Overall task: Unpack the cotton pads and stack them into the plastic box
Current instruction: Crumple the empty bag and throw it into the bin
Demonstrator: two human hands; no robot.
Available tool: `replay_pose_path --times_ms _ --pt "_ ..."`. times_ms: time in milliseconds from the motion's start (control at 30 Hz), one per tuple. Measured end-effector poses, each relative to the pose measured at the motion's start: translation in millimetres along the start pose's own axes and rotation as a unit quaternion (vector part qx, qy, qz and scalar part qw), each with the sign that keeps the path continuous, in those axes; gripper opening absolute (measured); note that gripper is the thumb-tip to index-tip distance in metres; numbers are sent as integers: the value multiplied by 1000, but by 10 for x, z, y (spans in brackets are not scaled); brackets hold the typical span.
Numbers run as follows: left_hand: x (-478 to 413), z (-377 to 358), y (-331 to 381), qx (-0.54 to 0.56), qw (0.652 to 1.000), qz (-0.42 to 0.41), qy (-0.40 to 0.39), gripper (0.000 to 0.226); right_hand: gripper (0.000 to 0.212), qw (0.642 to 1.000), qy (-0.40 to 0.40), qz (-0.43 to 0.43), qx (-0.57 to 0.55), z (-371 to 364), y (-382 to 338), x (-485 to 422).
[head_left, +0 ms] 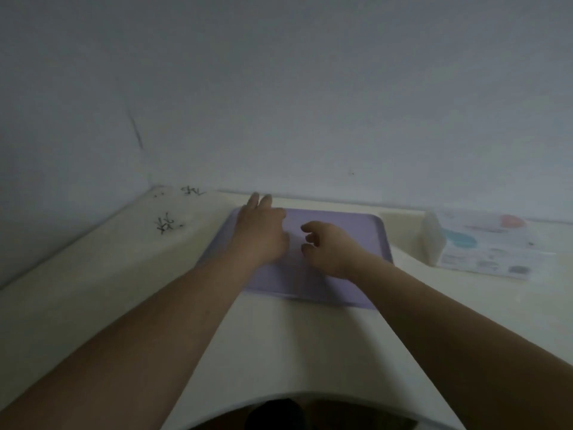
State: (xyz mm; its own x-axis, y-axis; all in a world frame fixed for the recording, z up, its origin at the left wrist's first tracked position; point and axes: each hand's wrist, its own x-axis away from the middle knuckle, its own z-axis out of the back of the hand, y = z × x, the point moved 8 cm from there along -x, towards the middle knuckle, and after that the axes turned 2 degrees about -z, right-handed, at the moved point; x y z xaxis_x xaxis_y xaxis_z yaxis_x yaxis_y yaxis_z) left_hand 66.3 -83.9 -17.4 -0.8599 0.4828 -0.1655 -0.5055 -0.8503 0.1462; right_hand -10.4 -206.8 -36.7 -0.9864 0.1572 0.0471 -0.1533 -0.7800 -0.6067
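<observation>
A lilac tray (356, 231) lies flat on the cream table against the wall. My left hand (260, 234) hovers over its far left part, fingers stretched forward and slightly spread, with nothing in it. Just to the right, my right hand (328, 246) is over the tray's middle with fingers curled and apart, and nothing visible in it. A pack of cotton pads (486, 246), clear wrap with a printed label, lies on the table to the right of the tray. Between my hands the tray looks faintly paler. The blur hides whether a clear box stands there.
The cream table (279, 336) has a curved cut-out at its near edge. A grey wall (279, 103) closes the back and the left side. Black scribbles (166, 225) mark the table's far left corner.
</observation>
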Motion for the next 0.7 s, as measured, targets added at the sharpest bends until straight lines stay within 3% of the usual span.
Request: replay_pose_path --times_ms 167,300,433,600,700 --pt "255 140 -992 -73 979 187 -42 66 46 999 -19 23 -45 -312 -483 -204" --pt "434 -29 -1587 53 960 265 -72 65 41 997 -33 47 -53 -512 -688 -235" --pt "423 -143 -1834 3 964 253 -80 86 36 996 -27 62 -55 -532 -754 -238" --pt "215 -188 -1864 -8 973 206 -102 95 26 996 -14 66 -55 -380 -740 -230" --pt "124 -152 -1817 32 977 192 -90 80 27 997 -8 58 -56 -285 -705 -221"
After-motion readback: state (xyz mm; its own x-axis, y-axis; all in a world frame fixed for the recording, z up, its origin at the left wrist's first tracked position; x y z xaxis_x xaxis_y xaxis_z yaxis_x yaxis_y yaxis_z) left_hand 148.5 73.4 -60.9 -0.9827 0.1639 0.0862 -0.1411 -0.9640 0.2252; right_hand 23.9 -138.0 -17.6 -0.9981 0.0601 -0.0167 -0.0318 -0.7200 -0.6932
